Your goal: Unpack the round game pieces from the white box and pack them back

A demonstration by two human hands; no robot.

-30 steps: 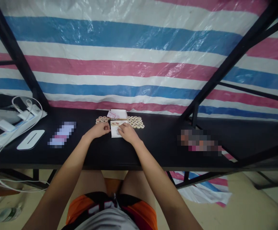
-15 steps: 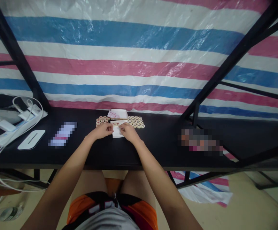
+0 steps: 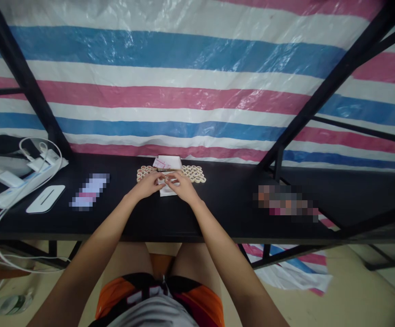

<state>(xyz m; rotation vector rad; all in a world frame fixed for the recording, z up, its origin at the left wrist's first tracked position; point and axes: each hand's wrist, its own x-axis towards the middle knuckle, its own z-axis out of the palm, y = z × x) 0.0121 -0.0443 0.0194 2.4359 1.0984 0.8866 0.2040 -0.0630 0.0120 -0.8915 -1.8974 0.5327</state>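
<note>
My left hand (image 3: pixel 149 183) and my right hand (image 3: pixel 183 184) meet over a small white box (image 3: pixel 166 191) on the black table. Their fingertips close together around a small pale piece, apparently a Chinese chess piece (image 3: pixel 166 178), partly covered by the fingers. Beside my left hand lies a group of round wooden chess pieces with reddish marks (image 3: pixel 143 171). More round pieces with dark marks (image 3: pixel 195 173) lie in rows past my right hand. Behind the hands stands a white box part (image 3: pixel 170 161) with pinkish paper (image 3: pixel 160 163) by it. The hands hide much of the nearer box.
To the left are a blurred-out phone (image 3: pixel 90 191), a flat white device (image 3: pixel 46 199) and a power strip (image 3: pixel 27 179) with white cables. A pixelated item (image 3: pixel 286 200) lies on the right. Black metal posts (image 3: pixel 320 91) frame the table before a striped plastic sheet (image 3: pixel 170 97).
Both hands have come together over the box, fingertips now meeting around the small piece. Before, they were apart at its two sides, with red-marked pieces visible between them.
</note>
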